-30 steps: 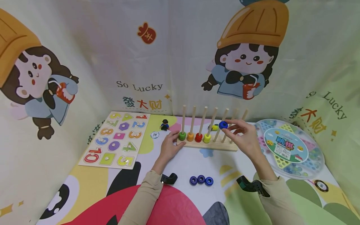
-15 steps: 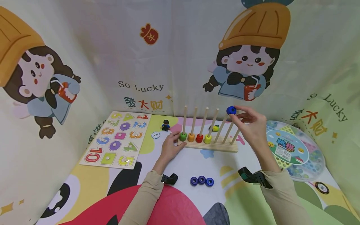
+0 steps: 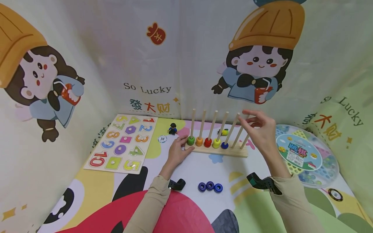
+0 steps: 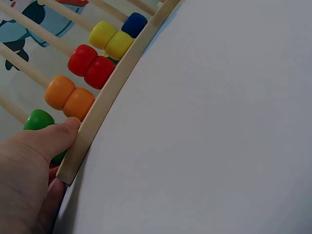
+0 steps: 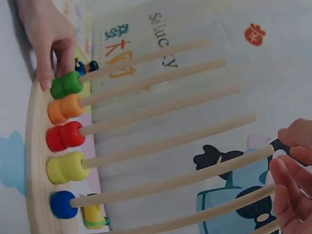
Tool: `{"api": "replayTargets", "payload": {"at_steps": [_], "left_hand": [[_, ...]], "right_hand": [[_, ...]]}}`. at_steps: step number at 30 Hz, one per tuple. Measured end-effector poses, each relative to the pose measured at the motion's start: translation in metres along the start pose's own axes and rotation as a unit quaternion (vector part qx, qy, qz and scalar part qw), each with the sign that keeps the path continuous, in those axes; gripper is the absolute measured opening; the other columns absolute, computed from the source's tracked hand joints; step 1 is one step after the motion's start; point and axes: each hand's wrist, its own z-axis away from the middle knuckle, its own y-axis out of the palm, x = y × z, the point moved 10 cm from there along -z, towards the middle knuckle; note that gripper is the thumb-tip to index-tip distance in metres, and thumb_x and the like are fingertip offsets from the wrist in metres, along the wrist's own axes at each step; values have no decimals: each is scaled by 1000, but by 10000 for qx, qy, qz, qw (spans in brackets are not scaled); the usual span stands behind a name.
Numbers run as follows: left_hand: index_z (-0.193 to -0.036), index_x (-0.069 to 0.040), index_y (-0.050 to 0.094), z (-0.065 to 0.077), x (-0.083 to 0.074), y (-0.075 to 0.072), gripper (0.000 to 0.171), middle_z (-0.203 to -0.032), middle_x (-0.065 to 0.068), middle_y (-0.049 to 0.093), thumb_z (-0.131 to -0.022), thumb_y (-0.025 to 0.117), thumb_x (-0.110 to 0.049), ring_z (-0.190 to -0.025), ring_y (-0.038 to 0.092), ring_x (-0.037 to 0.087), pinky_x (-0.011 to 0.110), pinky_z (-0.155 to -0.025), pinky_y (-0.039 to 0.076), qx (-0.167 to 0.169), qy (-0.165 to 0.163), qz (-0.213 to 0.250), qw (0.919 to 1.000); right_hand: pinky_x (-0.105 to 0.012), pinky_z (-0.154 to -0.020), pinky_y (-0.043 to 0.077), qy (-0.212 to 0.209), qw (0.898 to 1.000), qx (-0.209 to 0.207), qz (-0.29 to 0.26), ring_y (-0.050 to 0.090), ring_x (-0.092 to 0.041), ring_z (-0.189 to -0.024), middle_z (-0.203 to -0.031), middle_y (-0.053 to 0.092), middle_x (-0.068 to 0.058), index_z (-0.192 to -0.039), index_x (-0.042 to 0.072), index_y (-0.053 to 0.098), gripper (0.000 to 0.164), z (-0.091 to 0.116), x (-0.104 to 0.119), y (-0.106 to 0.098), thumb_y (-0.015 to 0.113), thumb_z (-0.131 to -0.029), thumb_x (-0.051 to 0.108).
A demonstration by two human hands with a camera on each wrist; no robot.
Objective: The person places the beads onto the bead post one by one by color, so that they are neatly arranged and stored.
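A wooden peg stand (image 3: 239,152) carries a row of upright pegs. My left hand (image 3: 176,151) grips its left end, thumb in front and fingers behind. In the right wrist view, paired beads sit low on the pegs: green beads (image 5: 67,85), orange beads (image 5: 66,108), red beads (image 5: 65,136) and yellow beads (image 5: 68,167). One blue bead (image 5: 64,204) lies at the foot of the fifth peg. Beside that peg's tip, my right hand (image 3: 260,129) holds nothing, its thumb and fingers slightly parted.
Three dark blue beads (image 3: 210,186) lie in front of the stand. A number puzzle board (image 3: 120,140) is at left, near a small toy figure (image 3: 172,129). A round game case (image 3: 310,174) sits at right. Behind the pegs is a yellow toy (image 3: 224,131).
My right hand has raised the blue bead to the fifth peg's top and let it go; the bead has dropped to the base. My left hand keeps its grip.
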Motion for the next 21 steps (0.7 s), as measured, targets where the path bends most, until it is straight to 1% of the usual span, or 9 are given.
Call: {"api": "replayTargets", "payload": {"at_steps": [4,8,11,14,18,21], "left_hand": [[-131,0,62,0,-1,0,54,-137,11,57,-86,78,-24,-113,58,26,37,-91,53,-8,3,2,10000],[-131,0,62,0,0,0,54,-137,11,56,-86,78,-24,-115,57,27,37,-92,53,-16,-18,16,10000],[-131,0,62,0,1,0,54,-138,11,56,-86,78,-24,-116,57,27,37,-93,53,4,-76,43,10000],[-132,-1,62,0,2,1,54,-138,10,56,-86,78,-24,-116,57,27,36,-93,53,39,-134,49,9999],[-132,-1,61,0,0,1,54,-138,10,56,-86,78,-23,-117,57,27,36,-94,53,47,-113,89,9999],[-131,1,62,0,-2,0,53,-138,11,56,-86,78,-22,-117,56,28,36,-94,53,12,-35,135,9999]], "right_hand": [[-11,-72,48,8,9999,52,-95,60,1,-81,-107,70,-14,-112,-2,71,25,12,0,0,74,-88,6],[-9,-69,48,89,9995,256,-170,59,1,-80,-102,72,-15,-108,-3,71,23,28,-6,7,75,-86,2],[-11,-68,49,172,9977,600,-254,60,0,-79,-100,71,-20,-105,-7,70,22,43,-7,18,74,-83,-5],[-14,-67,51,262,9936,1043,-358,62,-4,-79,-97,70,-23,-103,-10,70,21,60,-6,30,74,-82,-8],[-20,-68,54,228,9869,1492,-575,65,-10,-82,-95,72,-18,-103,-3,72,24,85,-30,49,77,-80,-5],[-24,-69,55,159,9825,1727,-673,67,-15,-84,-96,73,-15,-106,1,73,28,102,-49,62,79,-79,-3]]}}
